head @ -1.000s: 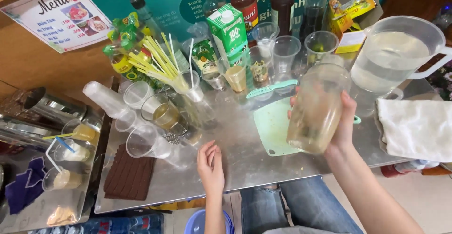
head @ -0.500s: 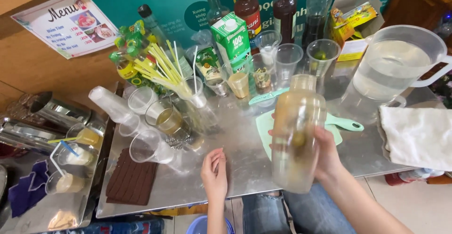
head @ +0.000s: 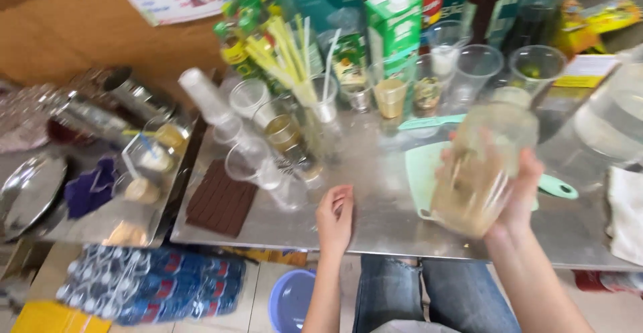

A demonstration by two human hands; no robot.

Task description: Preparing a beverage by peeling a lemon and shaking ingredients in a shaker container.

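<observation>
- The right hand (head: 519,195) is wrapped around a clear plastic shaker (head: 485,165), fingers curled about its lower half, holding it tilted above the worktop (head: 375,199).
- The shaker is blurred; it seems to hold a pale, cloudy yellowish liquid, and it hangs over a mint-green cutting board (head: 422,172).
- The left hand (head: 335,218) lies flat near the front edge of the worktop, fingers loosely together, gripping nothing.
- Just left of that hand is a brown ridged mat (head: 221,199), with clear plastic cups (head: 244,162) lying and standing behind it.
- A bundle of yellow straws (head: 284,55) stands further back, beside a green-and-white carton (head: 395,21).
- A large clear jug (head: 613,115) sits at the right edge, a white cloth (head: 626,212) in front of it.
</observation>
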